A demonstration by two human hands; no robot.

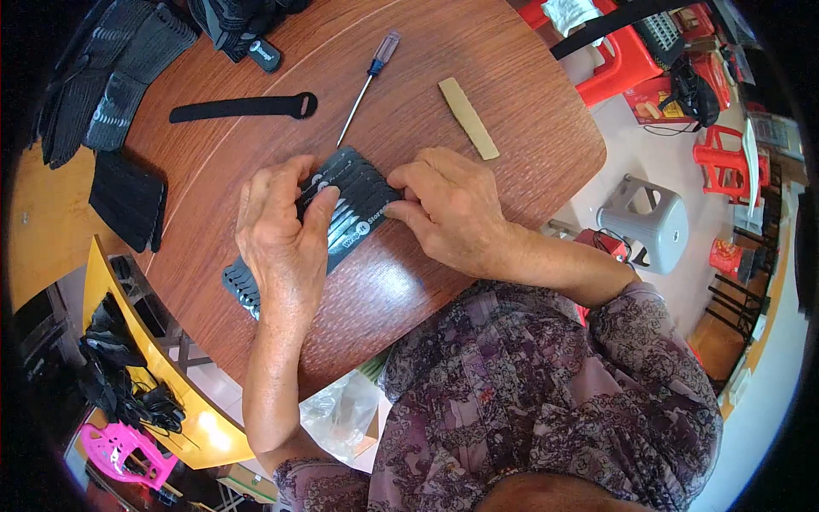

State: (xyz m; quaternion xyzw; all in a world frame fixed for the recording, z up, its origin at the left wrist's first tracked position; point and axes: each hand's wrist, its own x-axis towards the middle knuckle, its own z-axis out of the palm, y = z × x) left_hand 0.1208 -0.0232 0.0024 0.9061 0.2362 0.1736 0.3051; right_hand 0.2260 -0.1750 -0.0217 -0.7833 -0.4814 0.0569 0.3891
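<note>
Squarely between both hands lay a row of black straps (345,200) on the round wooden table (478,51), fanned side by side, the row running from near left to far right. The left hand (277,226) lay flat over the row's near-left part, fingers together and pressing down, clamped on nothing. The right hand (448,205) pinched the far-right strap's end with its fingertips. A screwdriver (367,85) lay just beyond, a single strap (243,107) farther left, a tan strip (467,118) to the right.

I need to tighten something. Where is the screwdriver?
The screwdriver lies on the wooden table, just beyond the hands, between the loose black strap and tan strip.
</note>
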